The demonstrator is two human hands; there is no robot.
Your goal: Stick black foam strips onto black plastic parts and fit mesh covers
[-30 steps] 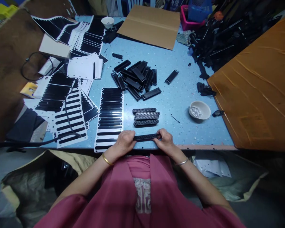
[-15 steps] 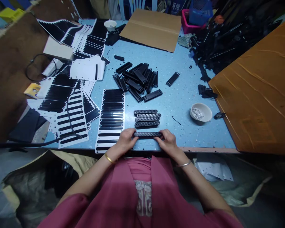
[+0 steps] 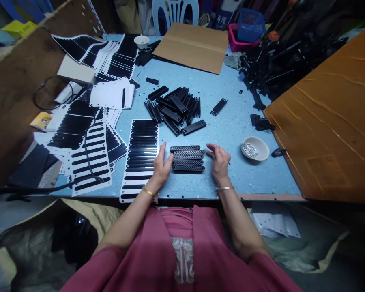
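Several dark bars with a cross-hatched top (image 3: 187, 155) lie side by side in a close stack near the table's front edge. My left hand (image 3: 162, 166) is at their left ends, thumb and fingers apart, with nothing held. Just off their right ends is my right hand (image 3: 219, 162), its fingers partly spread and nothing visible in them. Left of my left hand lies a sheet of black adhesive strips (image 3: 140, 158). Beyond the bars is a heap of black plastic pieces with pronged ends (image 3: 174, 106).
A white bowl of small metal parts (image 3: 255, 148) stands on the right, near an orange-brown taped panel (image 3: 328, 138). Sheets and a black cable (image 3: 86, 152) cover the left side. Cardboard (image 3: 191, 46) lies at the back. One pronged piece (image 3: 219, 106) lies apart.
Both hands have let go of the front bar, which now lies against the others. My hands have moved forward and apart, to either end of the group.
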